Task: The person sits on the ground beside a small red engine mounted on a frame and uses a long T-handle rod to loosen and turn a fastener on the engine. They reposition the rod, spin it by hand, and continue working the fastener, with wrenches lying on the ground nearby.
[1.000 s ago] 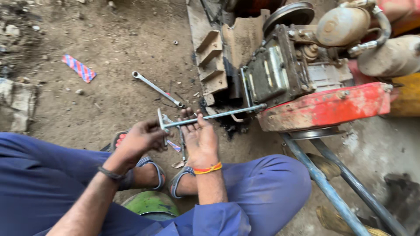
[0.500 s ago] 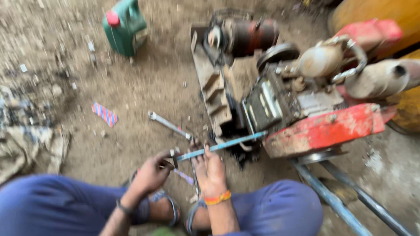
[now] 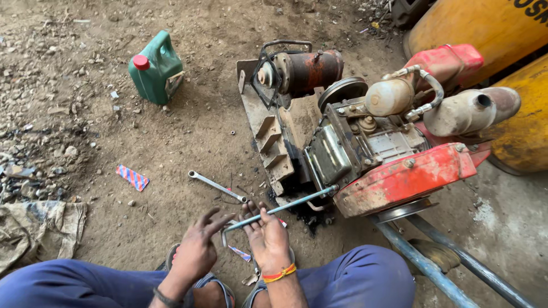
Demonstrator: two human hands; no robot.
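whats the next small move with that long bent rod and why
Probably close the left hand onto the bent near end of the rod. Only the right hand grips it now, while the left hovers open beside it, and the far end sits at the base of the engine, so a second grip would likely steady it.

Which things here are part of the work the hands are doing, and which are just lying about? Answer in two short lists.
In the work:
- long metal rod, reaching into the engine
- right hand, holding the rod
- left hand, open beside its bent end
- red engine

Lying about:
- ring spanner on the dirt
- green oil can
- striped scrap
- rag
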